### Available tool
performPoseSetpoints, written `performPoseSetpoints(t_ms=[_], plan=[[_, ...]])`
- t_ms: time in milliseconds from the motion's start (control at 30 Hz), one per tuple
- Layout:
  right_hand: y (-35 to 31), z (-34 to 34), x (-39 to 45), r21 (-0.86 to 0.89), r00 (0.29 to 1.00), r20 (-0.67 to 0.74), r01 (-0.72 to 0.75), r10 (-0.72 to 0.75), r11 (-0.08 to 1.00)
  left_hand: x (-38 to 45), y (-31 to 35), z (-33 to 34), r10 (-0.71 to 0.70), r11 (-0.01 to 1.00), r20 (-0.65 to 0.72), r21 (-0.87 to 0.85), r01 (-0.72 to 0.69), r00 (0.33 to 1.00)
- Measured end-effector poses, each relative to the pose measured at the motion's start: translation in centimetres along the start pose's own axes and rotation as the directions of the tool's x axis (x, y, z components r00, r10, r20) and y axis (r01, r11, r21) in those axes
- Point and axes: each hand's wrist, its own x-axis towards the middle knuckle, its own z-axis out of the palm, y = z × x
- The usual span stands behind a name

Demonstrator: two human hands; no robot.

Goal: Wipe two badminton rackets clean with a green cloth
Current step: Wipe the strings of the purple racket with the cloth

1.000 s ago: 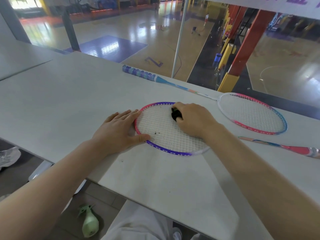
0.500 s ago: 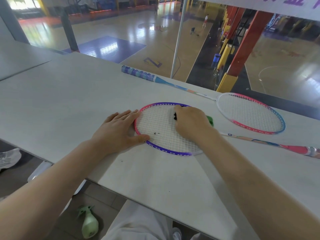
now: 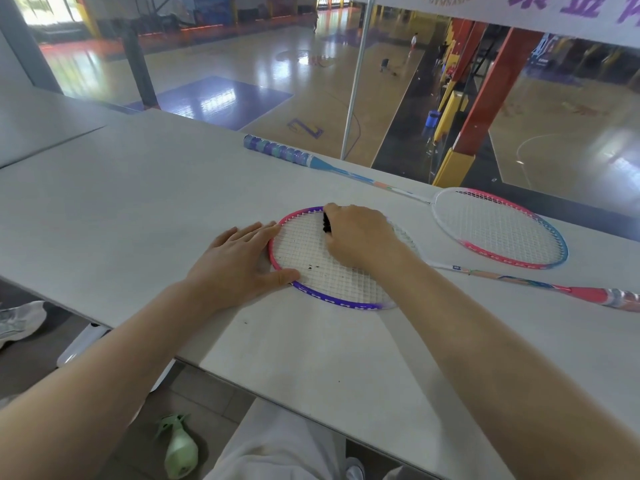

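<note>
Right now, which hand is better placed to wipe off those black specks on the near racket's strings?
Right hand: it already grips the cloth on the strings above the specks. The left hand presses the frame.

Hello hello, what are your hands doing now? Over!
Left hand flat, steadying purple racket rim. Right hand gripping something dark on its strings; green not visible. Second racket untouched, nothing blocking.
</note>
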Motion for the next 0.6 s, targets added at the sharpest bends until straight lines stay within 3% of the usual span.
performPoseSetpoints(t_ms=[200,433,500,600], plan=[[2.5,-0.7,-1.6,-0.106,0.987,0.039,-0.154,0.159,0.982,-0.1,0.1,-0.2,-0.001,1.0,0.033,0.008,0.001,0.999],[5.6,-2.8,-4.9,-0.163,0.968,0.083,-0.222,0.237,0.961,-0.2,0.4,-0.3,-0.003,1.0,0.017,-0.001,0.003,1.0],[6.1,-3.2,-6.1,-0.114,0.965,0.059,-0.249,0.257,0.962,-0.3,0.5,-0.4,-0.008,1.0,0.026,-0.008,0.009,1.0],[7.0,-3.1,-8.3,0.109,0.942,-0.06,-0.321,0.329,0.941,-0.5,0.8,-0.6,-0.011,1.0,0.034,-0.019,0.011,0.999]])
